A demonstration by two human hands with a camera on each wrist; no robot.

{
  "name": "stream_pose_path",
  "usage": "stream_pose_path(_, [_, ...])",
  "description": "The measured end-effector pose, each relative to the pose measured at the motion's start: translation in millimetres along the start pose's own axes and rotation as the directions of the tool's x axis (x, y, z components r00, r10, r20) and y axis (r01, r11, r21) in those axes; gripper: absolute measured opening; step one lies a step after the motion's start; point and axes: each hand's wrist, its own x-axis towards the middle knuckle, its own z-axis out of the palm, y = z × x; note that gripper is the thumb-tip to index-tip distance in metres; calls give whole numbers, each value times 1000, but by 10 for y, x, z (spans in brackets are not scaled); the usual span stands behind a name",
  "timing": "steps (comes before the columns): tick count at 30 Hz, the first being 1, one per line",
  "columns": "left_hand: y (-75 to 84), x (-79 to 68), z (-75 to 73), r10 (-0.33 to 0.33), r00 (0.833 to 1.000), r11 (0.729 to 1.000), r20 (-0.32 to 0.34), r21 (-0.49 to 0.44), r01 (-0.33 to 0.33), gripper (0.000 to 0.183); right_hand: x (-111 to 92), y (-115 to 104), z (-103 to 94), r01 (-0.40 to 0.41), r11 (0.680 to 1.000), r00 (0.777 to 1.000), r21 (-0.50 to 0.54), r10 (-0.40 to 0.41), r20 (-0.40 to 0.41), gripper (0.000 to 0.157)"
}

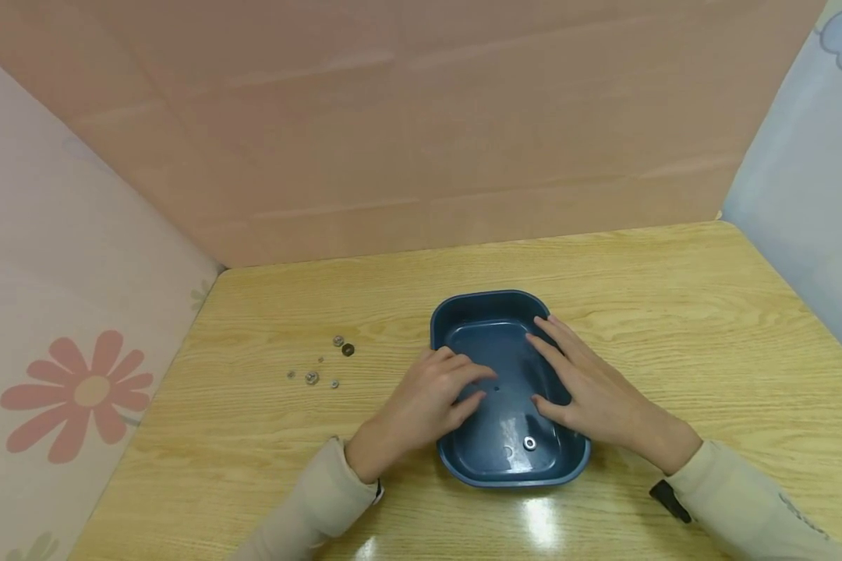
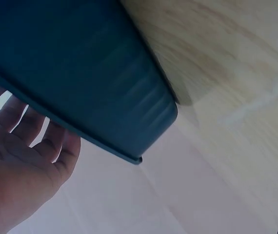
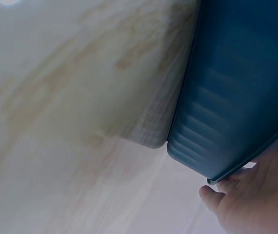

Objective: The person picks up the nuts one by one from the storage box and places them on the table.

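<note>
A dark blue plastic tray (image 1: 512, 477) stands on the wooden table. Inside it, toward the near end, lies a small silver ring-shaped part (image 1: 529, 443), and a tiny dark piece (image 1: 496, 388) sits near the middle. My left hand (image 1: 431, 393) reaches over the tray's left rim, thumb and forefinger apart with nothing between them. Over the right rim comes my right hand (image 1: 592, 389), its fingers spread above the tray floor. Both wrist views show the tray's outer wall (image 2: 95, 83) with the hand above its rim; the fingertips there are partly hidden.
Left of the tray several small metal parts lie scattered, among them a dark washer (image 1: 348, 350) and a silver nut-like piece (image 1: 312, 378). A pinkish panel (image 1: 421, 140) closes off the back, with a flowered panel (image 1: 91, 389) at left and a pale blue one (image 1: 807, 179) at right.
</note>
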Motion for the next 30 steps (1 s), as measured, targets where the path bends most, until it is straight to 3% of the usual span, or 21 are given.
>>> stream_pose_path(15, [155,96,126,27,998,999,55,16,-28,28,0,-7,-16,3,1000,1000,-1,-3,8,75])
stream_pose_path(30, [253,165,258,76,995,996,63,36,-78,29,2,8,-4,25,1000,1000,17,-25,-5,73])
